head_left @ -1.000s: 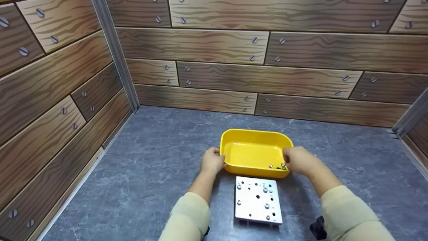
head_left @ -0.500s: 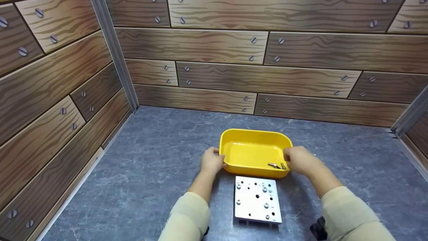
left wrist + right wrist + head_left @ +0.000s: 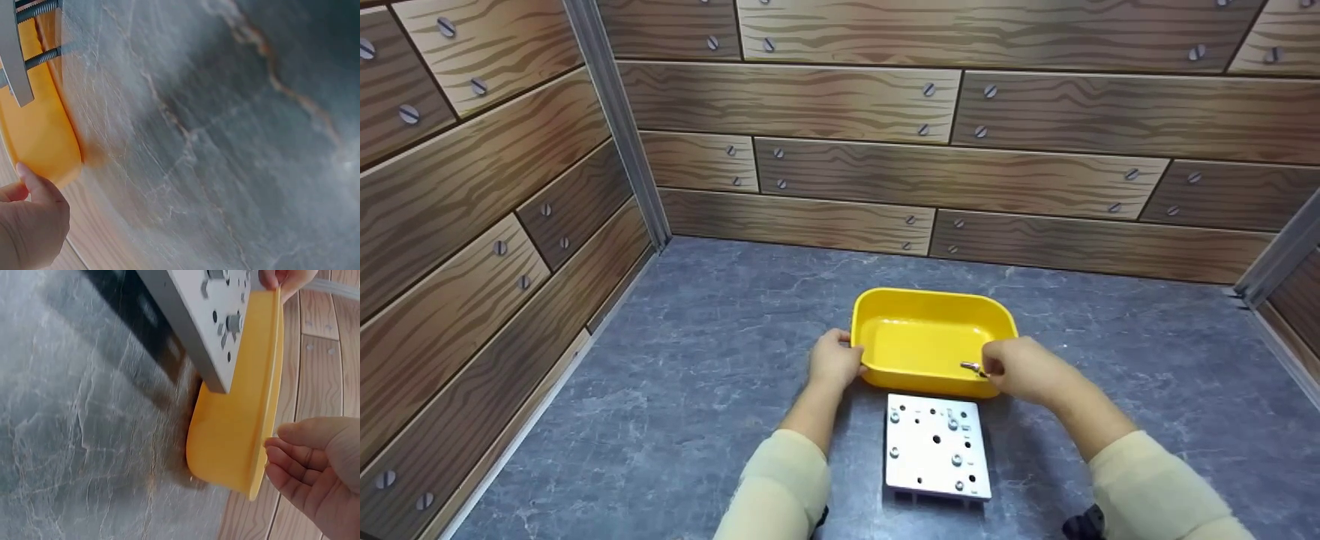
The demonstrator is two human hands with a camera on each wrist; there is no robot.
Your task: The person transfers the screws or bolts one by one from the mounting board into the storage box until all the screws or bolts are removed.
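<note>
A yellow plastic tray (image 3: 922, 384) stands on the grey table. My left hand (image 3: 837, 364) grips its left end, thumb at the rim; the left wrist view shows the same hand (image 3: 36, 216) on the tray's corner. My right hand (image 3: 1024, 367) reaches over the near right corner with bent fingers, its fingertips down inside the tray. Beside them lies a small metal screw (image 3: 970, 365). In the right wrist view the right hand (image 3: 315, 461) has thumb and fingers close together at the rim (image 3: 269, 410); whether they pinch anything is hidden.
Just in front of the tray, a silver metal plate (image 3: 937, 450) with holes and several bolts stands raised on the table. Threaded bolt shanks (image 3: 42, 58) stick out beneath it. Wood-patterned walls (image 3: 810, 165) enclose the back and left side.
My right hand has shifted slightly left and nearer along the tray's inside. It now covers the spot where a second screw lay. The left hand and the plate stay put.
</note>
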